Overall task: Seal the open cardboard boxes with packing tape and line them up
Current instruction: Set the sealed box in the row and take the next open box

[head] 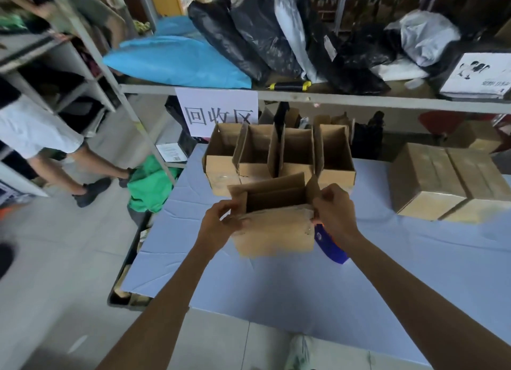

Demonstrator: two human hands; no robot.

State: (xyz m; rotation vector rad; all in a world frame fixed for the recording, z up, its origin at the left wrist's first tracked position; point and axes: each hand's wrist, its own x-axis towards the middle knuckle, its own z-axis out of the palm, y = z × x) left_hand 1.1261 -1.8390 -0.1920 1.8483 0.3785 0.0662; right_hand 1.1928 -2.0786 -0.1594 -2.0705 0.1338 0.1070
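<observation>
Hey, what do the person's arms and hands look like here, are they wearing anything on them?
Both arms are bare up to the frame edge: no sleeves show. The left hand and right hand wear no gloves, and no watch, ring or wristband is visible on either.

Brown cardboard boxes (pixel 279 159) on a pale blue table (pixel 359 286).

Soft, even indoor light fills the scene, moderately bright, with no hard shadows; only faint shading lies under the forearms on the pale blue worktop (pixel 276 281). The whole picture is slightly soft. Motion blur smears the left edge, where the shelving (pixel 55 73) and a bystander's legs (pixel 69 165) streak. Wide-angle distortion bows the shelf edge (pixel 331 97). The black bags (pixel 249 35) show dull sheen, no strong glare.
</observation>
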